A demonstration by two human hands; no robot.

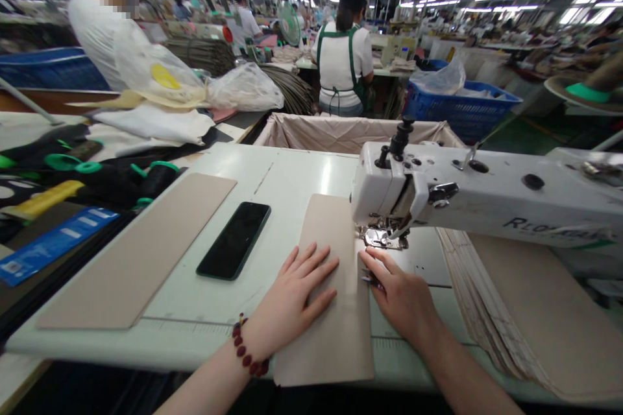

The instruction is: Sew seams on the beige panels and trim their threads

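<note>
A long beige strip of material (331,331) lies on the white table, running under the presser foot (382,238) of a white sewing machine (467,198). My left hand (294,295) rests flat on the strip with fingers spread; a dark red bead bracelet sits on its wrist. My right hand (402,295) lies at the strip's right edge just in front of the foot, fingers curled round a small metal tool (368,279) that I cannot name.
A black phone (234,240) and another beige panel (141,249) lie to the left. Stacked beige panels (516,305) sit right of the machine. A fabric-lined bin (341,133) stands behind the table. Black items with green ends (92,175) pile at left. People work beyond.
</note>
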